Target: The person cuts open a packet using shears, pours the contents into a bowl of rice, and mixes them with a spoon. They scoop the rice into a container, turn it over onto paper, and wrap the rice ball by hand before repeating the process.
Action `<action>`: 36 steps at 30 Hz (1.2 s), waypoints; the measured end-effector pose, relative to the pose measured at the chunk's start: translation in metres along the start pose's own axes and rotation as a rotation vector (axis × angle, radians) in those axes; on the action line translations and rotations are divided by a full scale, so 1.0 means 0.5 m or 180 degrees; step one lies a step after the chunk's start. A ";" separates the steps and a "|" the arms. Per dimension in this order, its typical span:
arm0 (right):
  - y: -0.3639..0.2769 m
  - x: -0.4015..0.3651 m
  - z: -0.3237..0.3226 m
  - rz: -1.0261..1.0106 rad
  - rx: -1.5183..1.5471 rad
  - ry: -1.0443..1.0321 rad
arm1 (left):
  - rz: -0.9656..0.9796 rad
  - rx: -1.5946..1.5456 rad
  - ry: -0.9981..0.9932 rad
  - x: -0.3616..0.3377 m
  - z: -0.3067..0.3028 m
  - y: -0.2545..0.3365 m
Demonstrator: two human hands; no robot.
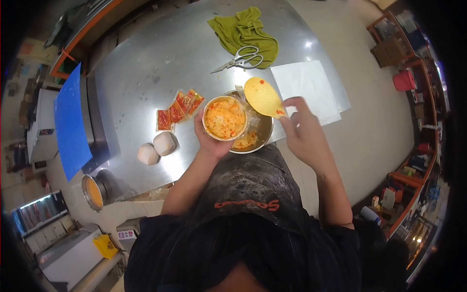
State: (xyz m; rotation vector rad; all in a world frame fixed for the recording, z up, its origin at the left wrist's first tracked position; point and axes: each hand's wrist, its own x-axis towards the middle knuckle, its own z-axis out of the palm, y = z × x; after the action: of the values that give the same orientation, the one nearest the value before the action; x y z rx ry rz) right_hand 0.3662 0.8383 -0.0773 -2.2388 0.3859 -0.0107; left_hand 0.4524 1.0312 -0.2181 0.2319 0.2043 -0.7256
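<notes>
Head view, left hand gripping rice cup, right hand pinching paddle, metal bowl half hidden.

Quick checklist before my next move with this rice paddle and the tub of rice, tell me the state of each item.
1. Left hand grips the tub of orange rice: ok.
2. Tub held level, at the metal bowl's left rim: ok.
3. Right hand holds the yellow rice paddle by its handle: ok.
4. Paddle face free of any heap of rice: ok.
5. Scissors and sauce packets lie apart from both hands: ok.
6. How much rice is left in the metal bowl: cannot tell, the tub hides part of it.
</notes>
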 end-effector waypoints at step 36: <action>0.031 -0.006 0.092 -0.0600 0.0305 -0.0181 | 0.1224 0.0180 0.0412 -0.027 -0.031 0.004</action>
State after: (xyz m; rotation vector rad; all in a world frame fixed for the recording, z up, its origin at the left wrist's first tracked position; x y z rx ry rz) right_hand 0.3653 0.8646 -0.1183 -2.1678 0.1398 -0.0635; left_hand 0.4425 1.0456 -0.2292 0.3609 0.2539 -0.3350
